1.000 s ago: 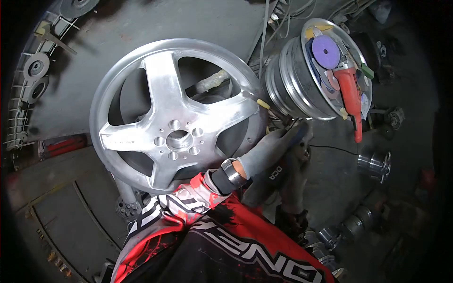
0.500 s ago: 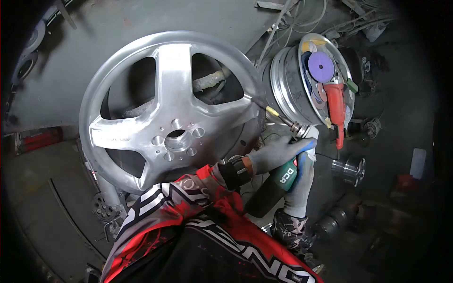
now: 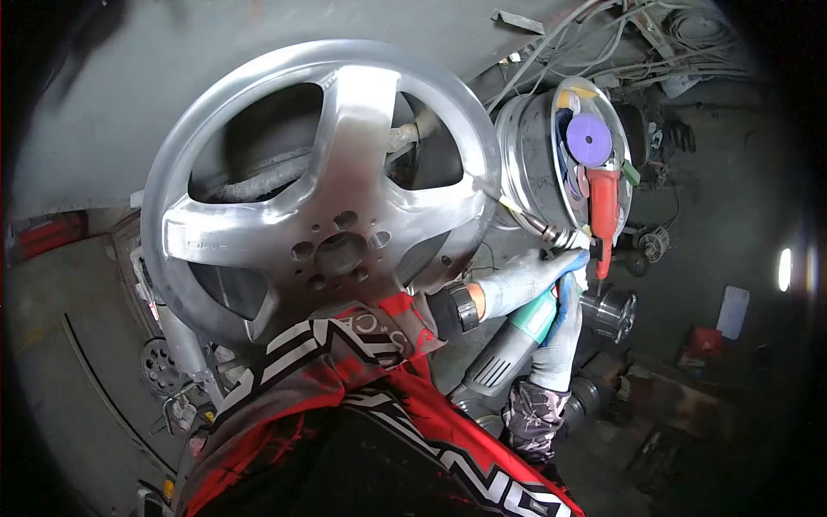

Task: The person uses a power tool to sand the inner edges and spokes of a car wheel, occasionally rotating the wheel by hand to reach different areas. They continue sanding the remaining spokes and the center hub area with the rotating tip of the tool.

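Note:
A large silver five-spoke wheel [image 3: 366,112] faces me on the left. My left hand [image 3: 530,280], gloved in grey and blue, wraps round the front of a green and black power tool [image 3: 508,349] near a white cloth-like wrapping. Just below it, my right hand [image 3: 560,332], gloved too, is closed round the green body. The tool's metal shaft [image 3: 538,226] points up and left, and its thin tip meets the wheel near the outer end of the right spoke. The fingertips of both hands are partly hidden.
A second rim [image 3: 527,164] at the right holds a red grinder [image 3: 605,202], a purple disc [image 3: 589,140] and several pads. Cables [image 3: 603,52] run behind it. A small metal hub [image 3: 610,312] lies right of my hands. A grey sheet [image 3: 77,159] stands behind the wheel.
The view has shifted, and the wheel appears larger. Both hands and the tool appear slightly further right and lower, still held together. Brighter light falls on the gloves and tool.

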Demonstrator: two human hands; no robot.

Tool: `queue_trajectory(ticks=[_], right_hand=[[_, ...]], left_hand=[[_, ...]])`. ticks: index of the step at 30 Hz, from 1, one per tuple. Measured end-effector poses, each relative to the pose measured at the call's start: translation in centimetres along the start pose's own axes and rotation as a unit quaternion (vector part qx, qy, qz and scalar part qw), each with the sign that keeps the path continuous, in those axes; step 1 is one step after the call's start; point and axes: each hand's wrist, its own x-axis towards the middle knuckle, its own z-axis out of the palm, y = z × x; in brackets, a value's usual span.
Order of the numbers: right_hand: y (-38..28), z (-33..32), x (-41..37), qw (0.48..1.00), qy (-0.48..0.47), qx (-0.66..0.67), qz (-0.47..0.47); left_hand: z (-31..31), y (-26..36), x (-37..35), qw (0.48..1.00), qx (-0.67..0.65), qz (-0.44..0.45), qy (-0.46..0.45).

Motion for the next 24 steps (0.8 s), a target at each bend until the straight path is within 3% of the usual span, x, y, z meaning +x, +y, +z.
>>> queue_trajectory(ticks=[3, 6, 7, 10, 11, 16, 18, 19, 24], right_hand=[[0.1, 1.5, 0.1, 0.999, 0.022, 0.025, -0.002], [1.1, 1.3, 0.3, 1.000, 0.027, 0.000, -0.013], [0.3, 1.6, 0.5, 0.997, 0.034, 0.050, 0.046], [0.2, 1.5, 0.6, 0.995, 0.015, 0.094, 0.021], [-0.2, 1.4, 0.3, 0.999, 0.010, 0.036, -0.005], [-0.1, 1.5, 0.8, 0.998, 0.019, 0.053, 0.002], [-0.3, 1.7, 0.6, 0.997, 0.024, 0.075, 0.021], [-0.3, 1.8, 0.7, 0.997, 0.024, 0.076, 0.021], [-0.8, 2.1, 0.5, 0.998, 0.031, 0.056, 0.022]], left_hand=[[-0.3, 0.4, -0.5, 0.999, 0.005, 0.010, 0.044], [-1.0, 0.9, -1.2, 0.999, 0.016, 0.005, 0.031], [-0.8, 1.3, -1.4, 1.000, -0.001, 0.028, 0.003], [-0.6, 2.3, -1.8, 0.997, 0.065, 0.033, 0.009], [-0.7, 1.8, -1.6, 0.998, 0.063, 0.031, 0.006], [-0.5, 1.2, -1.0, 0.998, 0.038, 0.018, 0.052], [-0.5, 0.6, -0.5, 0.997, -0.014, 0.074, 0.013], [-0.1, 1.4, -1.3, 0.996, 0.006, 0.082, 0.035], [-0.6, 2.0, -1.8, 0.999, 0.027, 0.040, 0.025]])
